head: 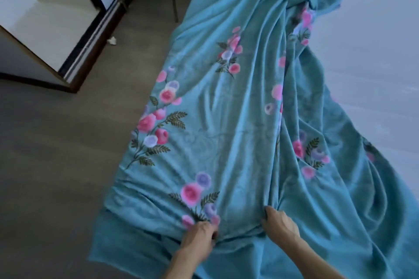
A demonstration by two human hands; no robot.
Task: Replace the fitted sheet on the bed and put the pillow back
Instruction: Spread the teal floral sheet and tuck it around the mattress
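Note:
A teal sheet (238, 102) printed with pink and purple flowers lies rumpled along the left side of the bed, its edge hanging over the side toward the floor. The bare white mattress (374, 52) shows to the right of it. My left hand (199, 240) pinches a fold of the sheet near the bottom of the view. My right hand (280, 223) grips another bunch of the same sheet a little to the right, and folds run from it up the bed. No pillow is in view.
Grey floor (68, 154) runs along the bed's left side. A white cabinet with dark trim (56, 29) stands at the upper left. A thin dark furniture leg (173, 2) stands near the bed's far end. A small white scrap (111, 41) lies on the floor.

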